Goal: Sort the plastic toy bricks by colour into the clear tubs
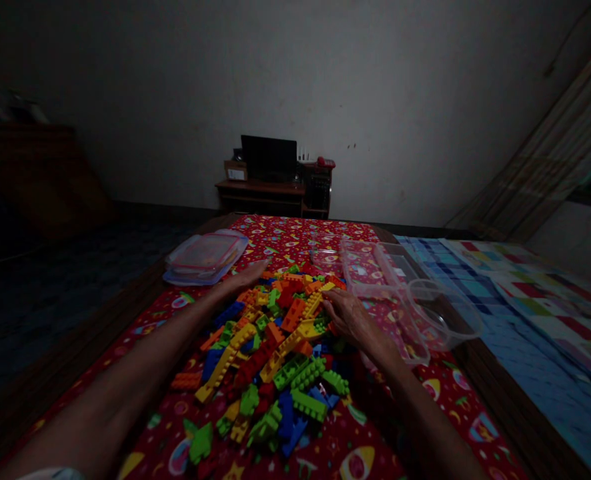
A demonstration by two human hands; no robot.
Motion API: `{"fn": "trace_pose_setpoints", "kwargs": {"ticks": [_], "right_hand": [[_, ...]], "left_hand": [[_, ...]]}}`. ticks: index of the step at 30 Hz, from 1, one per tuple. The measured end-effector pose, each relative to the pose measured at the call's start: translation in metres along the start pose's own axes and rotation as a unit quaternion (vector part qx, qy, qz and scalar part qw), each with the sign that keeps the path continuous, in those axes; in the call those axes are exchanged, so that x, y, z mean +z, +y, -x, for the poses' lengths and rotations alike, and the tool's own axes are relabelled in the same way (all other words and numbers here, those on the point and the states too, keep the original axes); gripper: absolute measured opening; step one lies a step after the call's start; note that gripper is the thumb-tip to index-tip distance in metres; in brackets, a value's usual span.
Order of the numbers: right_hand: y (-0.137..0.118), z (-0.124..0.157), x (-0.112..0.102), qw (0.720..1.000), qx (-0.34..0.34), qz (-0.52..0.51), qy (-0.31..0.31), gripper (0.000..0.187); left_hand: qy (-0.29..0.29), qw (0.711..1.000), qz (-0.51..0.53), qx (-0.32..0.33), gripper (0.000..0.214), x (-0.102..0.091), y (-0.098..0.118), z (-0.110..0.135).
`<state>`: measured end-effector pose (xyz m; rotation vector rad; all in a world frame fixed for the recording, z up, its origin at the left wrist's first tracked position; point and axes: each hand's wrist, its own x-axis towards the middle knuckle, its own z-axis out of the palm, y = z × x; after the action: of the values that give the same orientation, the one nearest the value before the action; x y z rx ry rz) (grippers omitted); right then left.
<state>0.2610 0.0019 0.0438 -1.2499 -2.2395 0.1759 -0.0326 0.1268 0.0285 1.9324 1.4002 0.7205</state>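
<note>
- From the head view, the blocks [280, 333] lie in a loose heap between my two hands, spreading from there back toward me.
- The relation that counts: a yellow strip [314, 305] sits just left of my right grip [346, 312], at the heap's far right; its long axis slants from near left to far right, its far end by my fingers.
- My right grip is clearly the nearer one to it; my left grip [248, 277] is across the heap, at its far left edge.
- My right grip's fingers curve in over the edge of the blocks; I cannot tell whether they pinch one or only rest there.
- My left grip looks spread flat, fingers straight and pointing away and to the right, with nothing seen held.
- Both my arms reach forward and inward, the left arm [140, 367] low along the heap's left, the right arm [410, 383] angled in from the right.
- Clear tubs [396, 285] stand beyond my right grip's outer side; lids [206, 255] lie stacked left of my left grip, all on the red cloth [275, 233].
</note>
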Motion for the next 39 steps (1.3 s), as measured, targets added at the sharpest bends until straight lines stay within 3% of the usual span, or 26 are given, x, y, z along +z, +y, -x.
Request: {"fn": "trace_pose_setpoints", "kwargs": {"ticks": [5, 10, 14, 16, 19, 22, 24, 26, 29, 34, 39], "right_hand": [[0.001, 0.0, 0.003, 1.0, 0.007, 0.018, 0.001, 0.024], [-0.003, 0.001, -0.004, 1.0, 0.014, 0.004, -0.003, 0.023], [-0.007, 0.002, -0.01, 0.999, 0.018, -0.032, 0.035, 0.025], [-0.01, 0.001, -0.011, 0.998, 0.009, -0.045, 0.053, 0.029], [-0.016, 0.001, -0.011, 0.997, -0.014, -0.054, 0.056, 0.034], [-0.03, 0.004, -0.014, 0.997, -0.053, -0.022, 0.048, 0.04], [-0.046, 0.009, -0.018, 0.994, -0.106, 0.011, 0.03, 0.046], [-0.066, 0.015, -0.019, 0.984, -0.173, 0.034, -0.005, 0.052], [-0.088, 0.023, -0.007, 0.968, -0.235, 0.061, -0.059, 0.054], [-0.081, 0.023, 0.018, 0.978, -0.167, 0.105, -0.071, 0.043], [-0.056, 0.016, 0.008, 0.988, -0.113, 0.096, -0.049, 0.039]], "left_hand": [[-0.094, 0.994, 0.057, -0.014, 0.083, 0.013, 0.032, 0.0], [-0.059, 0.993, -0.048, 0.086, 0.084, -0.009, 0.055, 0.033], [-0.02, 0.983, -0.137, 0.123, 0.08, -0.021, 0.026, 0.104], [0.02, 0.972, -0.191, 0.134, 0.08, -0.017, 0.001, 0.149], [0.027, 0.965, -0.222, 0.137, 0.089, -0.002, -0.028, 0.209], [0.043, 0.977, -0.188, 0.097, 0.101, 0.014, -0.033, 0.246], [0.055, 0.976, -0.18, 0.109, 0.112, 0.025, -0.027, 0.257], [0.053, 0.967, -0.196, 0.155, 0.118, 0.037, -0.018, 0.261], [0.04, 0.948, -0.241, 0.205, 0.109, 0.054, -0.004, 0.257], [0.072, 0.929, -0.278, 0.234, 0.091, 0.067, 0.015, 0.216], [0.06, 0.921, -0.293, 0.251, 0.091, 0.062, 0.027, 0.152]]}}
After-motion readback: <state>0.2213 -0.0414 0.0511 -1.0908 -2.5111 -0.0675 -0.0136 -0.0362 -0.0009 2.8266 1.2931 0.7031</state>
